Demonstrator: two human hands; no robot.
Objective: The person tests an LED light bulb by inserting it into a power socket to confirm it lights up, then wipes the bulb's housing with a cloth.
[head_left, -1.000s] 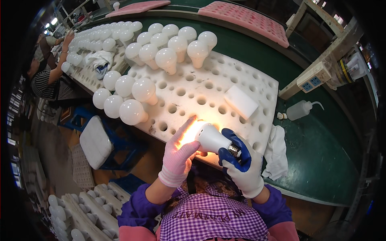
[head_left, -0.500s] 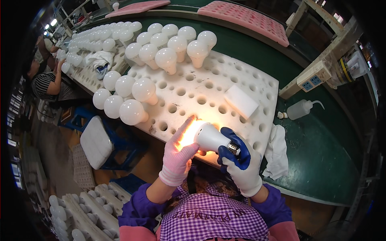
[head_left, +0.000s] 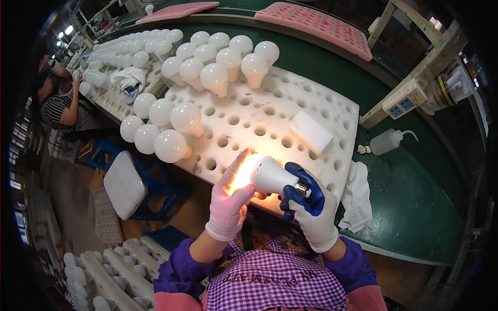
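Note:
A lit light bulb [head_left: 272, 175] lies sideways between my hands, just above the near edge of a white foam tray [head_left: 249, 116] full of round holes. My left hand [head_left: 231, 199], in a pale pinkish glove, is closed around the glowing dome, its thumb against the white body. Blue-coated glove fingers of my right hand [head_left: 314, 207] grip the metal screw base at the other end. Unlit white bulbs [head_left: 213, 78] stand base-down in the tray's far and left parts. The glare hides part of the dome and some left fingertips.
A white foam block [head_left: 311, 131] rests on the tray. To the right are a squeeze bottle [head_left: 386, 141], a white cloth [head_left: 357, 197] and a socket box [head_left: 405, 104] on a post. A stool [head_left: 125, 184] and a person [head_left: 57, 106] are at left.
The bulb stays lit in both hands. My right fingers have shifted very slightly at the screw base; the left hand is nearly still. The person at far left has moved a little.

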